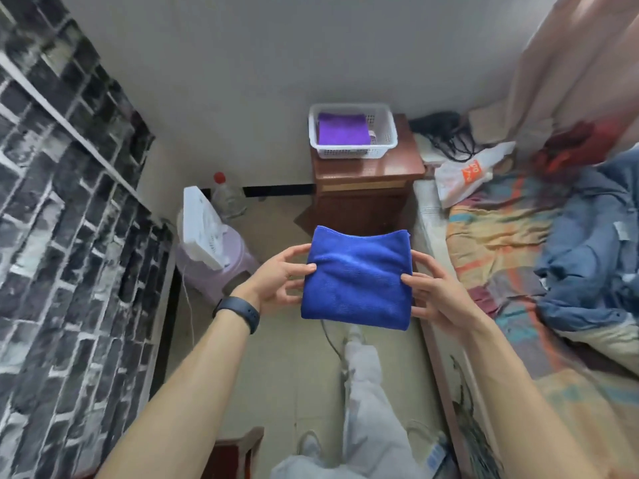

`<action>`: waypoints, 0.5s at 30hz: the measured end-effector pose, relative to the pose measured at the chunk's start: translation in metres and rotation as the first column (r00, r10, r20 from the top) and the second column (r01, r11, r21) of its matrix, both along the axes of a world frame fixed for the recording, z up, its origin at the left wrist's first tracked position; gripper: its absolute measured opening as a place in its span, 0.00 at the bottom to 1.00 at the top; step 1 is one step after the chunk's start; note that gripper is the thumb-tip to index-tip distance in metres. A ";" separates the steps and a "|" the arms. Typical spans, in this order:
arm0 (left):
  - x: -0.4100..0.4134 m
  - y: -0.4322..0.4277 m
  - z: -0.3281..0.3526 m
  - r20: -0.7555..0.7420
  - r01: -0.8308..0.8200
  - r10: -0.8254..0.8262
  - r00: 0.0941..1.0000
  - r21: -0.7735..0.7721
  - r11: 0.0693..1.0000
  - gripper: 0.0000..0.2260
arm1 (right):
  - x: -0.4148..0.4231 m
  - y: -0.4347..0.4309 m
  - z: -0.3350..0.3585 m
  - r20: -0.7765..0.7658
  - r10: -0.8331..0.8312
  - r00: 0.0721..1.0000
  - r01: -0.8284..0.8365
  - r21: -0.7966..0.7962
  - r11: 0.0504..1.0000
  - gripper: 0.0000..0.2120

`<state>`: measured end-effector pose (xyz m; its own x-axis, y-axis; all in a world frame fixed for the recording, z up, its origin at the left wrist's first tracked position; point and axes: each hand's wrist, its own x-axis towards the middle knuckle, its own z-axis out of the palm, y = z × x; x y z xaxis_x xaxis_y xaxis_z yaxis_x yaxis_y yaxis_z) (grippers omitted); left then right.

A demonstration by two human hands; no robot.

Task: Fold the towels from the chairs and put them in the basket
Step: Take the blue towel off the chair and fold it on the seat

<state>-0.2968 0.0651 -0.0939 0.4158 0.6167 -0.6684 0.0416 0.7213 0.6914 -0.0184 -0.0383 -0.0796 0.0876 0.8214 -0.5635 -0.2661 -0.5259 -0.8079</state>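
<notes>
While carrying to basket (352,153), keep towel (358,281) level: soft, light, floppy. Pinched at side edges by left grip (276,278), right grip (439,295).

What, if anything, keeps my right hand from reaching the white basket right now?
Probably not yet: the white basket sits on the wooden nightstand, farther off than the right hand, which grips the blue towel. Nothing stands between, so stepping forward should do.

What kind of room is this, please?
Most likely a small bedroom: a bed with a striped sheet lies on the right, a wooden nightstand beside it carries a white basket, and a curtain hangs behind the bed.
</notes>
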 end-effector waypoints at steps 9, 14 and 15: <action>0.089 0.194 -0.027 -0.075 -0.078 0.075 0.994 -0.045 0.996 0.19 | 0.086 0.215 -0.035 -0.033 0.033 0.999 -0.036 -0.097 0.995 0.22; 0.134 0.296 -0.026 -0.116 -0.148 0.138 0.984 -0.080 0.986 0.18 | 0.129 0.335 -0.038 0.004 0.076 0.997 -0.075 -0.128 0.989 0.21; 0.141 0.315 -0.027 -0.122 -0.163 0.152 0.981 -0.085 0.983 0.18 | 0.136 0.356 -0.038 0.008 0.077 0.997 -0.075 -0.134 0.988 0.21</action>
<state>-0.1559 0.3800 -0.1207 0.2356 0.6006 -0.7641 -0.0023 0.7866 0.6175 0.1173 0.3176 -0.1177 0.0360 0.7433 -0.6680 -0.2113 -0.6476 -0.7321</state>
